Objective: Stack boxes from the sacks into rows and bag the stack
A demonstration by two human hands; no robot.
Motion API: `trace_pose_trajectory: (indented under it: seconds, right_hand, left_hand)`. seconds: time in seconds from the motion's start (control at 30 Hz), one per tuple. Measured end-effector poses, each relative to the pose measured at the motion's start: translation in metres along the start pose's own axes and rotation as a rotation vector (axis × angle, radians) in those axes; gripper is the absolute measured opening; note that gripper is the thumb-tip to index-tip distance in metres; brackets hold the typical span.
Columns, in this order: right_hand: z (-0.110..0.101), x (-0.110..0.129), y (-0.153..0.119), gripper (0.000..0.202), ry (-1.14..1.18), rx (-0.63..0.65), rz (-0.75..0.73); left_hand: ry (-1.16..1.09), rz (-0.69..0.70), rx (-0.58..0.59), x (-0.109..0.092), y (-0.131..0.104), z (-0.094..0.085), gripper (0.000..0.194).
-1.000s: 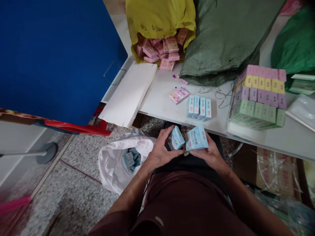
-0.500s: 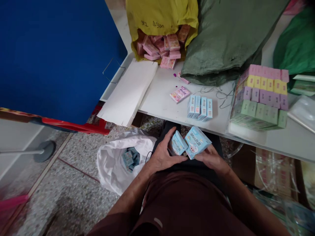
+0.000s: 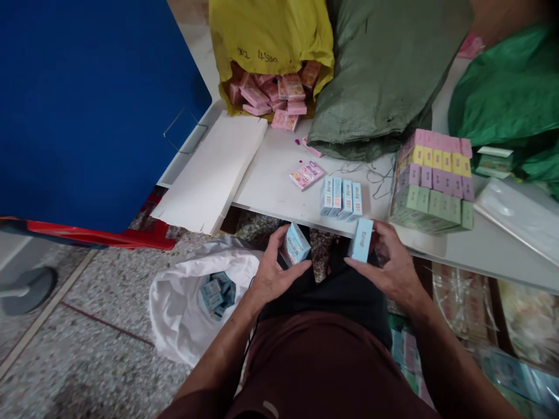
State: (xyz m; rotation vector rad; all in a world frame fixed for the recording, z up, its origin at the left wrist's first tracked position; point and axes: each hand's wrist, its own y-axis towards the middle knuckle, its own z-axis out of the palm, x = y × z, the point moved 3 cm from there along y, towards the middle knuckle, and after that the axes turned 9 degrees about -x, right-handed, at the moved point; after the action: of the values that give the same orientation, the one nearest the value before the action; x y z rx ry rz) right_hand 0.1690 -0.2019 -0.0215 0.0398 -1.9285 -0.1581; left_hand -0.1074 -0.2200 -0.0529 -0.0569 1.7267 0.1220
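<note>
Between its thumb and fingers, my left hand holds a small light-blue box, tilted, above my lap. My right hand grips a second light-blue box upright at the table's front edge, narrow side up. Just beyond it, several blue boxes stand in a row on the white table. A pink and purple box lies flat to their left. Farther right is a block of stacked pink, yellow, purple and green boxes.
A white sack with blue boxes inside stands on the floor at left. Pink boxes spill from a yellow bag at the back, beside a grey-green sack. White card sheets overhang the table's left end.
My hands have moved apart, each with its blue box. The right one has turned its box narrow side up near the row. The whole view has shifted slightly.
</note>
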Motion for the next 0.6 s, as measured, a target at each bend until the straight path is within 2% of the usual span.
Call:
trace_pose_trajectory:
  seconds: [0.1, 0.2, 0.27, 0.37, 0.47, 0.53, 0.6]
  right_hand:
    - [-0.002, 0.005, 0.001, 0.081, 0.034, -0.041, 0.088]
    - [-0.008, 0.014, 0.010, 0.061, 0.077, -0.069, 0.140]
    - [-0.013, 0.015, 0.022, 0.052, 0.020, -0.084, 0.172]
    - [-0.017, 0.001, 0.041, 0.054, -0.087, -0.099, 0.272]
    - [-0.012, -0.018, 0.057, 0.056, -0.172, -0.096, 0.337]
    - [-0.007, -0.026, 0.064, 0.058, -0.258, -0.066, 0.300]
    - [-0.003, -0.027, 0.066, 0.058, -0.367, -0.044, 0.178]
  left_hand:
    - [-0.013, -0.004, -0.047, -0.002, 0.010, 0.000, 0.092]
    - [-0.076, -0.028, -0.055, -0.002, 0.016, 0.005, 0.091]
    - [-0.128, -0.056, -0.061, -0.002, 0.018, 0.010, 0.089]
    - [-0.211, -0.126, -0.077, -0.001, 0.023, 0.020, 0.082]
    - [-0.245, -0.133, -0.105, -0.004, 0.031, 0.028, 0.074]
    - [-0.209, -0.105, -0.144, -0.008, 0.036, 0.030, 0.076]
    - [-0.108, -0.064, -0.196, -0.012, 0.039, 0.028, 0.082]
